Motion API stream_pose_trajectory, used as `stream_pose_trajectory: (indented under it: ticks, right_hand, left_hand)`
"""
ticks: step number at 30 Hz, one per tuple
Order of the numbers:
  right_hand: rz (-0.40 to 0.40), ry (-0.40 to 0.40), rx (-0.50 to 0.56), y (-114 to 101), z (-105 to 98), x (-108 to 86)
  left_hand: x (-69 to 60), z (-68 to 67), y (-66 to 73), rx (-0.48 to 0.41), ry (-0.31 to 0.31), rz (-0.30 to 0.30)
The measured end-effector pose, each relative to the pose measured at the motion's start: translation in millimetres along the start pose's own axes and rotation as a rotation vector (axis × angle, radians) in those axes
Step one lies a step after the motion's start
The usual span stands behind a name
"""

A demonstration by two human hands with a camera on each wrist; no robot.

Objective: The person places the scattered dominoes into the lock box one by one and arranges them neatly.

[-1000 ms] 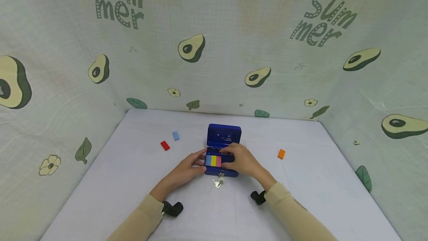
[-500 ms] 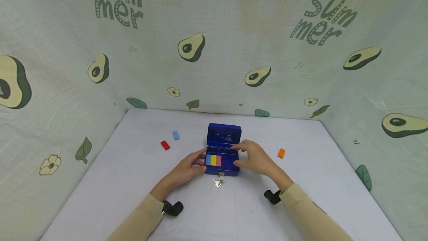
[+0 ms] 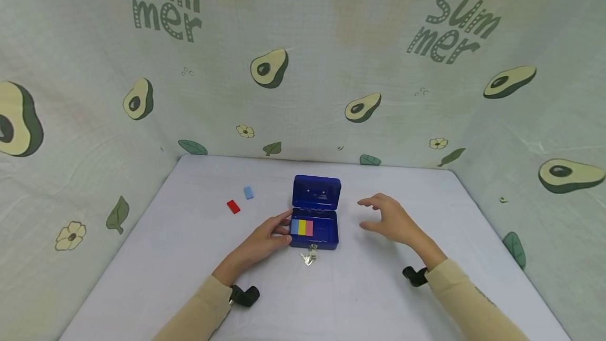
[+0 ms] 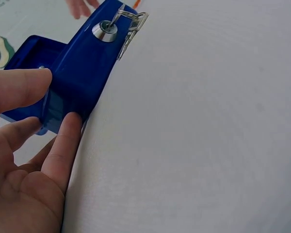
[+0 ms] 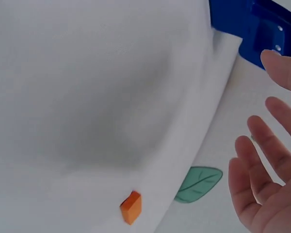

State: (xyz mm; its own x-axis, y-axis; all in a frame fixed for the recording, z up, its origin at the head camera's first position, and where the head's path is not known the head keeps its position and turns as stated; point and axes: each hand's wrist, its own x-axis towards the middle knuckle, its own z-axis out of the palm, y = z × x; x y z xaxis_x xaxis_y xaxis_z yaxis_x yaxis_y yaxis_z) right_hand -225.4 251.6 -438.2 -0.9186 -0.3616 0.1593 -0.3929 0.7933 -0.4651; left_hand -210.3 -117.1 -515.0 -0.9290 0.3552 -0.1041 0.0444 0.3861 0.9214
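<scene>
A small dark-blue cash box (image 3: 325,231) stands on the table with its lid (image 3: 316,192) raised. Side by side in its left part lie a light-blue block (image 3: 294,227), a yellow block (image 3: 302,227) and a pink block (image 3: 309,228). My left hand (image 3: 258,243) holds the box's left end, thumb near the front corner and fingers along the side. From the lock at the front hang keys (image 3: 307,260). My right hand (image 3: 393,220) hovers right of the box, holding nothing, thumb and fingers apart. The orange block (image 5: 131,208) shows in the right wrist view; the hand hides it in the head view.
A red block (image 3: 233,207) and another light-blue block (image 3: 248,192) lie on the white table (image 3: 331,299) left of the box. Cloth walls (image 3: 312,67) printed with avocados rise at the back and both sides.
My right hand has left the inside of the box and moved right, fingers spread, now covering the orange block in the head view. The left hand, box and blocks stay put.
</scene>
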Motion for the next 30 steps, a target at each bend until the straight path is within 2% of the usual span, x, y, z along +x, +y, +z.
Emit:
stream_pose_trajectory:
  ticks: [12,16,30]
  right_hand:
    - [0.065,0.028,-0.045,44,-17,-10.7]
    - [0.104,0.023,-0.052,52,-19,-11.9]
    - [0.153,0.001,-0.063,76,-20,-14.5]
  left_hand:
    - [-1.1,-0.2,4.1,0.020,0.003,0.004]
    - [-1.4,-0.6,4.5,0.016,-0.001,0.007]
    - [-1.2,-1.0,5.3,0.007,-0.008,0.011]
